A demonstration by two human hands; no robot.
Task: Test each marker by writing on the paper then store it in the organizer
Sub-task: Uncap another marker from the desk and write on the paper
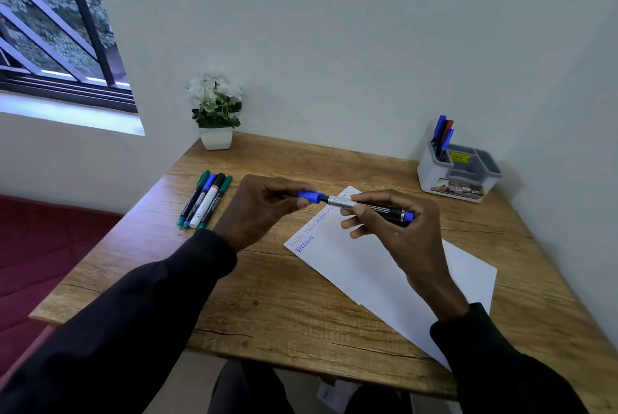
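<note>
1. The counter (284, 296) carries every item of the task.
2. The paper (384, 266) lies directly beneath your right grip (394, 229) and runs toward you from there. At the corner below the gap between your two grips it bears a faint row of words (314, 224). Beside that row is one bold blue word (305, 243).
3. The organizer (431, 176) stands well beyond your right grip, at the far corner by the wall. Three markers (443, 133) stand upright in its tall rear compartment. Count these as tested and stored.
4. Four markers (204, 199) lie side by side on the counter, just outboard of your left grip (264, 206). All four are capped. Count them as outstanding.
5. Your right grip is closed around the barrel of the marker (378, 210) and holds it level above the paper, tip toward your left grip.
6. Your left grip pinches the blue cap (309, 196) between thumb and fingers. The mouth of the cap meets the tip; whether it is partly seated cannot be told.

Status: the bold blue word matches this marker's colour, so its test is probably complete and capping is the step in hand. That leaves storing this marker, then testing and storing the four beside your left grip. On this count the task is a little under half done.
</note>
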